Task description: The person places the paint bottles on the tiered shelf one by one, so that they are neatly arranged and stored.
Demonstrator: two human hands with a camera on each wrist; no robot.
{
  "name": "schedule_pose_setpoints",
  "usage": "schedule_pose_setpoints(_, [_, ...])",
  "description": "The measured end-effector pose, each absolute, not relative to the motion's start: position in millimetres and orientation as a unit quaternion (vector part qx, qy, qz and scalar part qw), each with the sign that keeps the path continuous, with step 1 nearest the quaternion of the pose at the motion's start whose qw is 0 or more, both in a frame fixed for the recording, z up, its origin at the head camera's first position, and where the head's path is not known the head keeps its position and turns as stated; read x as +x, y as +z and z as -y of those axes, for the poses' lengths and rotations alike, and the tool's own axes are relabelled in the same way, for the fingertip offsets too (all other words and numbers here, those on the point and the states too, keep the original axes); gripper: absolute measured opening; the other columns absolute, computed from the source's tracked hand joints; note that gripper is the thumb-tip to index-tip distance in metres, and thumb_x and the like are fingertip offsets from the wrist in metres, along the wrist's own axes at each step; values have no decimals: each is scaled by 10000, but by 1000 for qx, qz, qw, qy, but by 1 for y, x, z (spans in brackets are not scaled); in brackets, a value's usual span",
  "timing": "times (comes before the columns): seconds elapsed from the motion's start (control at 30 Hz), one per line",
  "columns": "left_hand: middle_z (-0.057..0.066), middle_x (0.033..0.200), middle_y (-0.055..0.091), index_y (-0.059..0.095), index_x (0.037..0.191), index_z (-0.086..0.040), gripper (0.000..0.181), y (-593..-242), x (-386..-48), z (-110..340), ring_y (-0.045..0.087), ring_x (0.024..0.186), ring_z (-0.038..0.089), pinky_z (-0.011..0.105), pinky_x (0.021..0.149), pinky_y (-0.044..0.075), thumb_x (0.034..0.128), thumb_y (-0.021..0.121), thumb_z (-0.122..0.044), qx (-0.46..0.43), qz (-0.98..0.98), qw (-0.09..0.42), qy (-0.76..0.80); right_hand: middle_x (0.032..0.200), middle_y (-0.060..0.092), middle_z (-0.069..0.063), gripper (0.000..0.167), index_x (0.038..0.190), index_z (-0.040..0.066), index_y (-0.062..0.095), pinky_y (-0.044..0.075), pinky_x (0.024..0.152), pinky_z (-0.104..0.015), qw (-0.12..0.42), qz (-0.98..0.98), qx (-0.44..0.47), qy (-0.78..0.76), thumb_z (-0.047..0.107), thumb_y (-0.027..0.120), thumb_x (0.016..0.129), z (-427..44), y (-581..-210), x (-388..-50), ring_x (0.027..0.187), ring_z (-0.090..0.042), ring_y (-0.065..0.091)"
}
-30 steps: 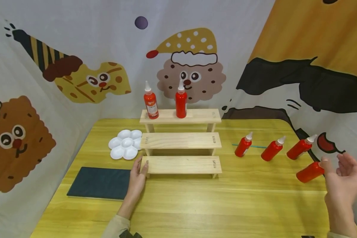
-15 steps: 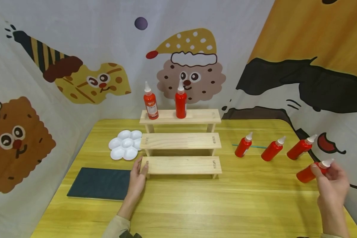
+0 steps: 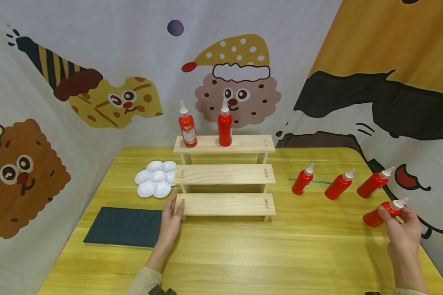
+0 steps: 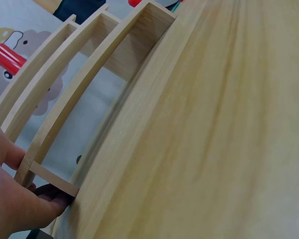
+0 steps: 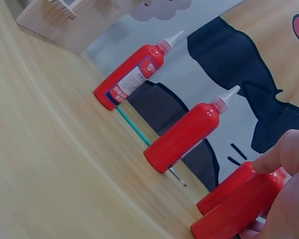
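Note:
A three-tier wooden stand [image 3: 225,175] is in the middle of the table, with two red bottles [image 3: 224,130] upright on its top tier. My left hand [image 3: 170,223] grips the left end of the lowest tier; in the left wrist view the thumb and fingers [image 4: 55,204] are round that end. At the right, my right hand [image 3: 404,233] pinches the upper part of a red bottle [image 3: 377,216] with a white nozzle. In the right wrist view, that bottle [image 5: 234,211] overlaps another one behind it. Its far side is hidden by the hand.
Three more red bottles, one of them nearest the stand [image 3: 301,182], are behind the held one. A thin green brush [image 3: 321,181] lies among them. Left of the stand are a white flower-shaped palette [image 3: 158,177] and a dark flat rectangle [image 3: 123,226]. A printed cloth [image 3: 133,32] hangs behind.
My right hand has moved left and closed round the neck of the nearest bottle, which has shifted slightly left. My left hand has stayed on the stand.

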State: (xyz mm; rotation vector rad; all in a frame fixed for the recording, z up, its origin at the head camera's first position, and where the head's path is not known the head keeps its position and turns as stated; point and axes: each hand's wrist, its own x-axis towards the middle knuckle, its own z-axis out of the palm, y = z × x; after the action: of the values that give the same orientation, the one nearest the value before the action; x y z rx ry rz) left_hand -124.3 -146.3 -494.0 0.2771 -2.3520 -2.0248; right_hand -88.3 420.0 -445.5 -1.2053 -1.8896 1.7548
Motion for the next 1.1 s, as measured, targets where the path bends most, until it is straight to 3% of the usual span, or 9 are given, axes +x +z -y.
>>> schedule_pose_setpoints(0.1, [308,1578,352,260,1579,4,578,-495,-125,146,293,1500,445,600,1172,319,1082,483,-189,86,755,15,-650,1105,400,282,513,1379,391,434,256,1247,-333,130,676,-418,592,275,700,956,-419,-450,-89,1131,2,444])
schedule_pose_setpoints(0.3, [291,1594,337,254,1584,-1,581,-496,-125,148,268,1516,428,581,1183,310,1084,482,-190,86,753,12,-652,1186,430,261,676,1546,292,346,245,1256,-382,103,693,-417,580,254,684,963,-417,-460,-90,1207,-74,454])
schedule_pose_setpoints(0.5, [291,1566,387,260,1588,-22,587,-494,-125,147,355,1476,425,557,1147,362,1081,494,-201,91,753,11,-652,1081,447,245,631,1481,305,385,256,1242,-383,75,711,-404,571,255,713,944,-419,-471,-89,1046,8,461])
schedule_pose_setpoints(0.63, [295,1549,410,262,1588,-23,588,-494,-124,146,400,1447,427,546,1121,388,1081,496,-207,90,755,11,-649,1091,469,258,684,1508,325,392,192,1273,-433,79,695,-406,588,253,744,927,-420,-472,-89,1150,-35,468])
schedule_pose_setpoints(0.77, [298,1549,408,262,1587,-18,586,-495,-124,146,397,1448,431,547,1123,389,1082,495,-202,89,756,12,-648,1072,505,260,672,1437,374,464,169,1278,-393,104,657,-412,623,209,802,880,-419,-471,-89,1178,-28,471])
schedule_pose_setpoints(0.9, [304,1532,428,265,1585,-11,582,-495,-124,146,447,1410,430,524,1100,415,1082,494,-193,89,758,14,-647,1203,534,233,688,1425,382,497,187,1267,-329,127,635,-407,644,166,823,859,-415,-467,-88,1220,-40,459])
schedule_pose_setpoints(1.1, [307,1525,435,273,1580,-10,571,-496,-124,147,445,1411,429,530,1104,409,1083,491,-188,85,759,16,-645,1394,517,150,723,1488,349,467,200,1253,-303,151,642,-380,649,223,816,867,-404,-452,-86,1258,-45,457])
